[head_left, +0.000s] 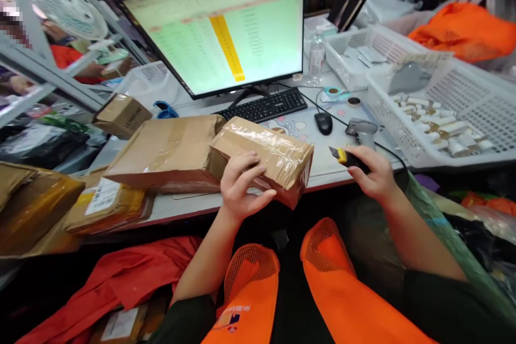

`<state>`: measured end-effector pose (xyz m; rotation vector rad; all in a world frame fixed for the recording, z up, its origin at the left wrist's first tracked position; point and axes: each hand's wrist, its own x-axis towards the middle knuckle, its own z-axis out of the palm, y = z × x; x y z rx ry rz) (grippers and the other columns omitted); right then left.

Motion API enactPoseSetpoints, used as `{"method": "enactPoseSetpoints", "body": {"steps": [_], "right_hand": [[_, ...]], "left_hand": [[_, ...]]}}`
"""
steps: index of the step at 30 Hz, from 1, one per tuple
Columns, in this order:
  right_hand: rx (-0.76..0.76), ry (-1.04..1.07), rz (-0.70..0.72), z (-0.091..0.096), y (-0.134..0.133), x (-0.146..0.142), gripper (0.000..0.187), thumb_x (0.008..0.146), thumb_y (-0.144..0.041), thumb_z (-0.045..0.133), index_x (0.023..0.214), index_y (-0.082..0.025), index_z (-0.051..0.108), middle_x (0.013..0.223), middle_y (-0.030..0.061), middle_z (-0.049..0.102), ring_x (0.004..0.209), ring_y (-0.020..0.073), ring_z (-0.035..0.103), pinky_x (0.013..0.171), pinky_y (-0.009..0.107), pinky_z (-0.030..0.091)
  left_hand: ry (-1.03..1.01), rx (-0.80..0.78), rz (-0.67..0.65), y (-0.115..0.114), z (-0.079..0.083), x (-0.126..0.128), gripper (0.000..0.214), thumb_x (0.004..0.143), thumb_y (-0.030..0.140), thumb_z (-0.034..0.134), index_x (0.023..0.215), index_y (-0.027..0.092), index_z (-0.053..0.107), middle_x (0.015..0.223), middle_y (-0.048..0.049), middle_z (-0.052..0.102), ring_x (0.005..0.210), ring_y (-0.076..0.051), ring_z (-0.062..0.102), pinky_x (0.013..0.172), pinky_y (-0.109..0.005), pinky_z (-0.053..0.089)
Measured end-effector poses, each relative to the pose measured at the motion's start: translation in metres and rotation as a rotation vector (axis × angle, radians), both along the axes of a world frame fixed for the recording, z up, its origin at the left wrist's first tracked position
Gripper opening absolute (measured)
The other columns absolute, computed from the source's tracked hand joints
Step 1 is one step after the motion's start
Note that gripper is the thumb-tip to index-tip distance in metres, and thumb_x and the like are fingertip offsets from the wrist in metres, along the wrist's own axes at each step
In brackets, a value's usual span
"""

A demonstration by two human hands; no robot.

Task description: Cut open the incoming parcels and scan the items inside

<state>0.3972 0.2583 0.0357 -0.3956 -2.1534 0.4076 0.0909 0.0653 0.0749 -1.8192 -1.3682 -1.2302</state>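
Observation:
My left hand (243,185) has its fingers bent against the near side of a taped cardboard box (269,150), steadying it, with the thumb pointing right. The box lies at a slant, and its near right corner juts past the desk's front edge. Shiny clear tape covers its top and right end. In my right hand (374,172) is a black and yellow utility knife (347,159), gripped by its handle. The blade shows, pointing left toward the box but apart from it. A larger cardboard box (169,142) lies just left of the taped one.
Behind the boxes are a keyboard (266,105), a monitor (226,37) and a mouse (323,123). A barcode scanner (363,130) lies beyond my right hand. White baskets (475,78) line the right side. More parcels (107,201) are stacked at the left.

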Motion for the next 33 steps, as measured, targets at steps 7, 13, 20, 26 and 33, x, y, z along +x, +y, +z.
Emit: {"method": "enactPoseSetpoints", "body": {"steps": [7,13,20,26,33], "right_hand": [[-0.043,-0.233,-0.026,0.076,-0.041,0.007,0.044,0.108,-0.047,0.057,0.146,-0.029,0.070,0.117,0.0082,0.082,0.097,0.0307,0.078,0.086,0.044,0.062],[0.138,-0.511,-0.073,0.143,-0.058,-0.046,0.043,0.108,-0.056,0.053,0.122,-0.026,0.081,0.090,0.0070,0.080,0.078,0.0264,0.072,0.077,0.039,0.055],[0.297,-0.749,-0.125,0.162,-0.076,-0.083,0.048,0.110,-0.051,0.046,0.091,-0.023,0.080,0.070,0.0074,0.073,0.059,0.0207,0.061,0.059,0.034,0.040],[0.339,-0.774,-0.285,0.165,-0.093,-0.088,0.043,0.108,-0.050,0.053,0.089,-0.022,0.080,0.063,0.0083,0.071,0.051,0.0208,0.060,0.056,0.035,0.041],[0.203,-0.763,-0.585,0.153,-0.060,0.003,0.046,0.100,-0.067,0.061,0.095,-0.029,0.086,0.065,0.0057,0.072,0.051,0.0218,0.060,0.063,0.039,0.049]], "left_hand": [[0.025,-0.052,0.257,0.009,-0.001,-0.002,0.061,0.081,0.070,0.086,0.122,0.028,0.073,0.123,-0.0110,0.075,0.118,-0.033,0.067,0.120,-0.054,0.035],[-0.007,-0.010,0.376,0.024,-0.010,0.046,0.051,0.086,0.075,0.080,0.105,0.027,0.079,0.105,-0.0074,0.079,0.099,-0.028,0.066,0.094,-0.045,0.035],[-0.045,0.090,0.303,0.027,-0.012,0.041,0.046,0.088,0.067,0.082,0.106,0.025,0.077,0.105,-0.0080,0.079,0.100,-0.029,0.066,0.090,-0.045,0.036],[-0.045,0.063,0.300,0.025,-0.009,0.040,0.043,0.087,0.064,0.085,0.109,0.027,0.078,0.105,-0.0084,0.080,0.097,-0.031,0.067,0.088,-0.046,0.040],[-0.091,0.071,0.231,0.024,-0.014,0.038,0.039,0.090,0.059,0.084,0.109,0.026,0.078,0.105,-0.0084,0.078,0.099,-0.030,0.065,0.090,-0.045,0.038]]}}
